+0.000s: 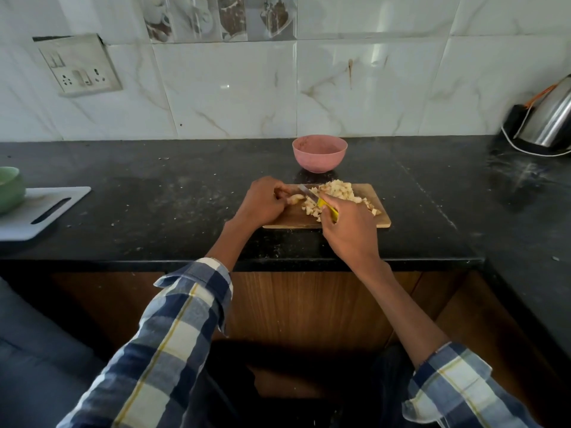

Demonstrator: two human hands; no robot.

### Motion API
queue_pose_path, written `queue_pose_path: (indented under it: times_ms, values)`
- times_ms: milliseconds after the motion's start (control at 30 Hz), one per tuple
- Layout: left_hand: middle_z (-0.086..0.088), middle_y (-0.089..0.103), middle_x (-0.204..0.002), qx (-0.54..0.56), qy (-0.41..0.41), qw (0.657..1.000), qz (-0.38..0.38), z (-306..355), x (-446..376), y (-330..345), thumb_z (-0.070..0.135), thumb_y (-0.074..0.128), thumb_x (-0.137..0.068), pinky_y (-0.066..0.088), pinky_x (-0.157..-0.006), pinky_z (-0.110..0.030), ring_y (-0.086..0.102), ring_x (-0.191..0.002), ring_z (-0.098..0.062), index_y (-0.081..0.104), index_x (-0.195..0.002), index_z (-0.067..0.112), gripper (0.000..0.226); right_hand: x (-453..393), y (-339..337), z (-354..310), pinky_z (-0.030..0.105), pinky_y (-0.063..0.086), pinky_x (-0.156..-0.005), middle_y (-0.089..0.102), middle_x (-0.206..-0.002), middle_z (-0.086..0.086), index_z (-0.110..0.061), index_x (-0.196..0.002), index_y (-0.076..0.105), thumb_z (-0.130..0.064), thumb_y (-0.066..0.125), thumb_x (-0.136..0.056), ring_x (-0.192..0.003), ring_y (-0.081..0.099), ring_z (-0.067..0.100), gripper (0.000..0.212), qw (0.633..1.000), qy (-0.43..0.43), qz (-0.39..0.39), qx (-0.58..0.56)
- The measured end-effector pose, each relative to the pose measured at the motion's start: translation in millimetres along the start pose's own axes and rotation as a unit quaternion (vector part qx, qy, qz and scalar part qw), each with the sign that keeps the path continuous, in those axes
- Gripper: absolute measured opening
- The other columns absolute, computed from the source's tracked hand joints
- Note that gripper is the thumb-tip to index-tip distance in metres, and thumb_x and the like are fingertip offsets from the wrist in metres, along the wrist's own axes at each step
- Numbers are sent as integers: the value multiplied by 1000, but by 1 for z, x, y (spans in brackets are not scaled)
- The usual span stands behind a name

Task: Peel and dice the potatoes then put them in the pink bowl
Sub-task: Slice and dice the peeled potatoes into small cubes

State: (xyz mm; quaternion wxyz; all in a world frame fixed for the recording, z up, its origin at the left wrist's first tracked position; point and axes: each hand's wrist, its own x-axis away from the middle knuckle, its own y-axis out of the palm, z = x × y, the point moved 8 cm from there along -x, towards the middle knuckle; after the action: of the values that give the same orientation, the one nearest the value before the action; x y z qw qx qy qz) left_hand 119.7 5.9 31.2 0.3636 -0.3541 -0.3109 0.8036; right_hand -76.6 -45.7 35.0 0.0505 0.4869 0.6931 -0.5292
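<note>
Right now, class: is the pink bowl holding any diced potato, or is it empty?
Empty, as far as its visible inside shows. The pink bowl stands upright behind the wooden board, and the diced potato lies piled on the board.

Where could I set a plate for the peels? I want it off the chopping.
Bare counter lies between the white board and the wooden board, and between the wooden board and the kettle. The wooden board is crowded: diced potato, both hands and the knife. The pink bowl stands behind it.
</note>
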Motion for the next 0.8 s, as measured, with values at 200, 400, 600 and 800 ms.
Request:
queue_pose_path:
  times_ms: [200, 400, 600, 800]
  values:
    - [7, 66, -95, -4, 30, 1000, -5, 0, -7, 0, 18, 78, -93, 35, -72, -10, 56, -83, -3, 79, -118, 21, 25, 2, -5, -7, 25, 51, -59, 75, -86, -5, -25, -134, 68, -28, 62, -101, -66, 59, 4, 34, 1000, 2, 0, 7]
    - [8, 78, -108, -1, 17, 1000, -8, -5, -11, 12, 35, 78, -91, 52, -82, -29, 63, -90, -4, 81, -113, 33, 22, -1, -7, -17, 28, 55, -62, 78, -93, -2, -23, -136, 66, -28, 62, -101, -73, 66, 9, 35, 1000, 6, -11, 24]
    - [13, 78, -100, 15, -17, 999, 25, -10, -9, 14, 37, 81, -88, 59, -83, -32, 68, -89, -4, 82, -103, 34, 15, -7, -14, -30, 29, 55, -66, 77, -97, 0, -23, -132, 70, -31, 63, -101, -84, 69, 14, 33, 997, 1, -11, 72]
    - [15, 77, -94, 29, -54, 998, 33, -15, -7, 18, 41, 82, -86, 63, -81, -35, 70, -84, -3, 83, -99, 34, 15, -13, -14, -34, 38, 59, -73, 73, -96, 1, -22, -126, 72, -34, 63, -99, -88, 68, 17, 30, 994, 24, -23, 109]
